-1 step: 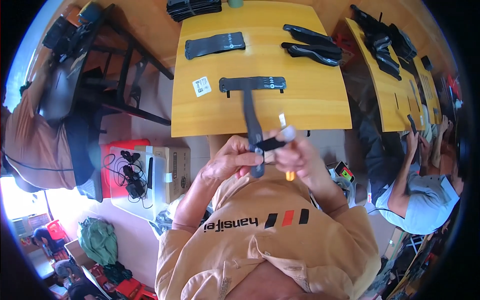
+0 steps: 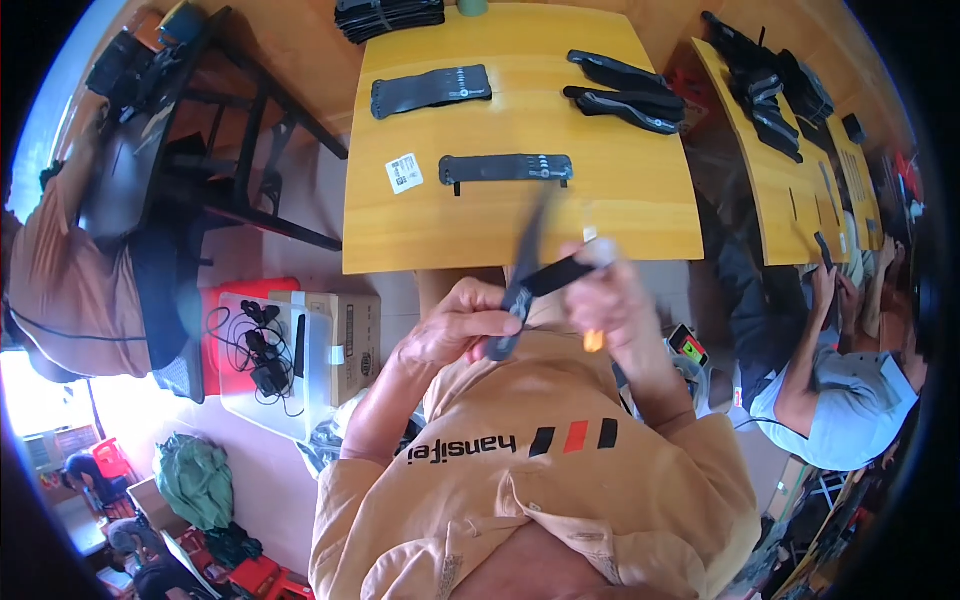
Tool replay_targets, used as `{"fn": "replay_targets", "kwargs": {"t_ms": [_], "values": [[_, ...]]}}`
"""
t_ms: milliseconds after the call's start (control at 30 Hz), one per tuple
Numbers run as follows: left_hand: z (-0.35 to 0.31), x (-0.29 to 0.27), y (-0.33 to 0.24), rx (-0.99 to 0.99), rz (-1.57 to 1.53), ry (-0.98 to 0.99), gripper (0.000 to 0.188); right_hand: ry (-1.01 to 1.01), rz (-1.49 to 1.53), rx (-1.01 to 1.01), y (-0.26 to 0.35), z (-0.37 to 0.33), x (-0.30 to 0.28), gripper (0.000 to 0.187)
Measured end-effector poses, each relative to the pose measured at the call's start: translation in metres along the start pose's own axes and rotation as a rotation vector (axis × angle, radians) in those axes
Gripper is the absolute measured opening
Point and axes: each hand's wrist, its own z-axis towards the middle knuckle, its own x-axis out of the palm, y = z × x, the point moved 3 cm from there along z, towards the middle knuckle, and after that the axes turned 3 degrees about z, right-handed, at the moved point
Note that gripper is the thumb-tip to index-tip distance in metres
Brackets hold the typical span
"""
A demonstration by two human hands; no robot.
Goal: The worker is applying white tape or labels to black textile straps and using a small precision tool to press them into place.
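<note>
My left hand (image 2: 462,325) is closed on a black strap (image 2: 515,300), thumb on top. The strap's far part is blurred and reaches toward the table's front edge. A short black strip (image 2: 562,272) runs from this strap to the fingers of my right hand (image 2: 605,300), which is closed and smeared by motion. Something white (image 2: 598,252) shows at those fingertips, and an orange end (image 2: 594,341) sticks out below the fist; I cannot tell what tool it belongs to. Beyond my hands, another flat black strap (image 2: 505,169) lies on the yellow table (image 2: 420,235), two small black tabs under it.
A wider black strap (image 2: 430,92) and a pair of folded black straps (image 2: 630,108) lie farther back. A white label (image 2: 404,173) is at the left. Below the table stand a plastic bin with cables (image 2: 265,360) and a carton (image 2: 357,345). Another person (image 2: 830,400) works at the right.
The strap's far end has swung to the right. My right hand has moved slightly right, drawing the short strip with it. My left hand keeps its hold on the strap.
</note>
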Motion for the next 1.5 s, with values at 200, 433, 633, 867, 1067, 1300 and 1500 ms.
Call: {"fn": "replay_targets", "kwargs": {"t_ms": [200,433,633,867,1067,1300,1500], "values": [[-0.042,-0.048,0.035,-0.052,-0.061,-0.115,0.025,0.586,0.437,-0.402,0.099,-0.033,0.004,0.029],[-0.077,-0.066,0.04,0.102,0.286,0.42,0.033,0.376,0.382,-1.051,0.181,-0.083,-0.047,0.016],[-0.12,-0.112,0.054,0.048,-0.097,-0.262,0.024,0.511,0.05,-0.936,0.212,-0.113,-0.021,0.024],[-0.02,-0.139,0.03,0.109,0.043,-0.704,0.028,-0.253,-1.273,-1.069,0.142,-0.045,0.024,0.013],[0.011,-0.151,0.042,0.082,0.216,-1.019,0.021,-0.491,-1.497,-1.193,0.137,-0.041,0.016,0.007],[-0.005,-0.139,0.034,0.168,0.548,-1.324,0.025,-0.614,-1.251,-1.261,0.143,-0.051,-0.006,0.01],[0.017,-0.037,0.01,0.093,0.346,-0.71,0.029,-0.287,-1.39,-1.307,0.098,-0.028,0.015,0.006]]}}
